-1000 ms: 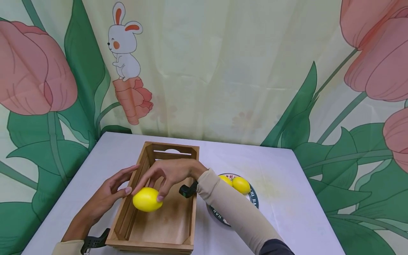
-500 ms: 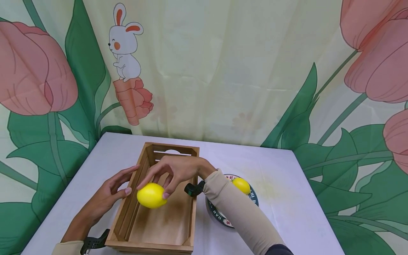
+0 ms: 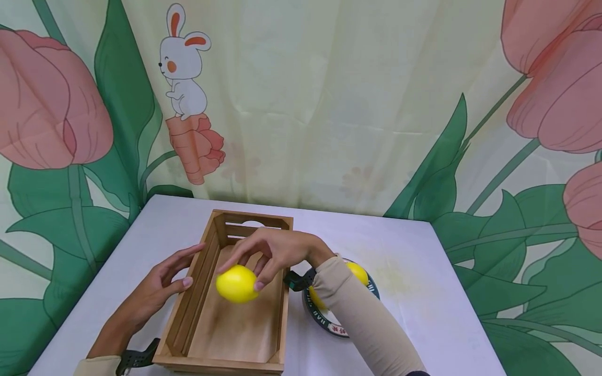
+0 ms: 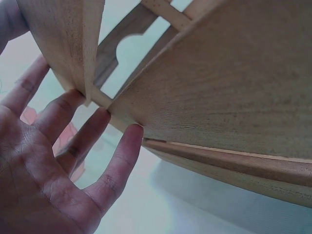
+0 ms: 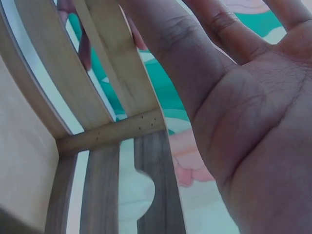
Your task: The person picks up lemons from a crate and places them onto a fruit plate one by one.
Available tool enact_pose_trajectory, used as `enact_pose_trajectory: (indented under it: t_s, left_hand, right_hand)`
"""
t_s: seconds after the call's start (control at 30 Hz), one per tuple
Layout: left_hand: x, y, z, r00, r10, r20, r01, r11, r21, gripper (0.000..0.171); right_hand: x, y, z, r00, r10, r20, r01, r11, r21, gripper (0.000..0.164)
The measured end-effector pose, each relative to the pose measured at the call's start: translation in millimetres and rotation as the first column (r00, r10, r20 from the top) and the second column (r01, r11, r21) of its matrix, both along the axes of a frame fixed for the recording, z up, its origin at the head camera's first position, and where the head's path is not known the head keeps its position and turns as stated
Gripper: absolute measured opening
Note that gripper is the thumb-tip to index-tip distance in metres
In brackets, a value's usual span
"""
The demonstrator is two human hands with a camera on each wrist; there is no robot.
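Observation:
A yellow lemon (image 3: pixel 236 284) is pinched between the fingers and thumb of my right hand (image 3: pixel 277 253), held over the wooden slatted crate (image 3: pixel 218 364). In the right wrist view, my palm and several fingers fill the right side, and the lemon does not show there. My left hand (image 3: pixel 162 287) is at the crate's left side, fingers extended. In the left wrist view its fingertips (image 4: pixel 131 134) touch the wooden slats. The part of the crate's floor that shows in the head view holds no lemon.
Right of the crate, a round plate (image 3: pixel 373 287) with a dark lettered rim bears lemons (image 3: pixel 358 272), partly hidden by my right sleeve (image 3: pixel 362 318). A white cloth (image 3: pixel 423 313) covers the table. Behind hangs a curtain (image 3: pixel 305 104) printed with tulips and a rabbit.
My right hand has moved to the right and slightly away from me with the lemon, its forearm covering the plate differently. My left hand and the crate stay put.

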State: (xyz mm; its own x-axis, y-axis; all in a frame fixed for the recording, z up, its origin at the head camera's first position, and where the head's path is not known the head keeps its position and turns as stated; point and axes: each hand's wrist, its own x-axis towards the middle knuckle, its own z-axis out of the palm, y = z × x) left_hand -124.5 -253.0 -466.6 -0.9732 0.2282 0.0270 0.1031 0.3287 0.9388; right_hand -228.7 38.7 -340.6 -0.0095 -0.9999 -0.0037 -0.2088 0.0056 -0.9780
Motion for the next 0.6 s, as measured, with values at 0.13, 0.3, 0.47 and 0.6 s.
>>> enact_pose_trajectory:
  t_s: [0.13,0.3,0.47,0.6]
  left_hand:
    - [-0.2,-0.9,-0.6,1.0,0.004,0.005,-0.004,1.0,-0.005,0.061]
    - [0.2,-1.5,-1.7,1.0,0.012,0.005,-0.012,1.0,-0.011,0.061]
    - [0.7,-0.8,-0.6,1.0,0.013,0.003,-0.013,1.0,-0.006,0.061]
    - [0.2,0.4,1.3,1.0,0.018,0.01,-0.018,1.0,-0.002,0.061]
  right_hand:
    - [0.8,6.3,-0.9,1.0,-0.027,-0.004,0.027,0.999,-0.021,0.056]
    - [1.9,14.5,-3.2,0.999,-0.045,0.011,0.045,0.998,-0.046,0.056]
    - [0.5,23.1,-8.5,0.997,-0.067,0.04,0.069,0.997,-0.047,0.056]
    - [-3.0,30.5,-16.4,0.995,-0.089,0.047,0.091,0.995,-0.047,0.058]
